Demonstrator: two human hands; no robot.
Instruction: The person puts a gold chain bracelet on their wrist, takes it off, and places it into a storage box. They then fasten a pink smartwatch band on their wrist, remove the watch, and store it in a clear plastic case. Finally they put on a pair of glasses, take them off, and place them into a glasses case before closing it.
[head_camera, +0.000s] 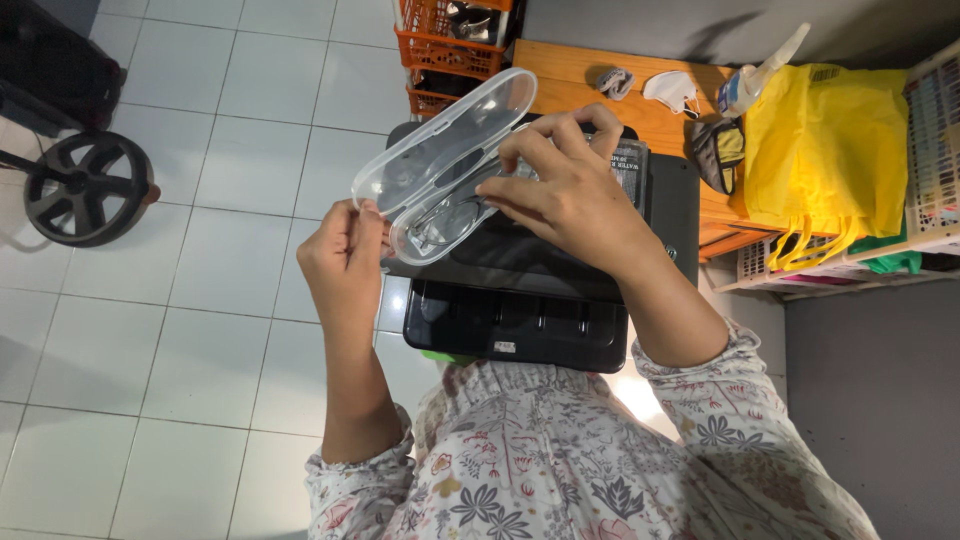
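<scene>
A clear plastic glasses case (440, 150) is held open in the air above a black printer (520, 320). My left hand (345, 265) pinches the case's near left end. My right hand (565, 185) reaches into the lower half, its fingers on a pair of thin-framed glasses (445, 222) that lies inside. The lid stands tilted up and away from me.
An orange wooden table (650, 110) behind the printer carries a white face mask (672, 90), a spray bottle (760, 70) and a yellow cloth bag (825, 150). Orange crates (445, 50) stand at the back. A black wheel (88, 188) rests on the white tiled floor at left.
</scene>
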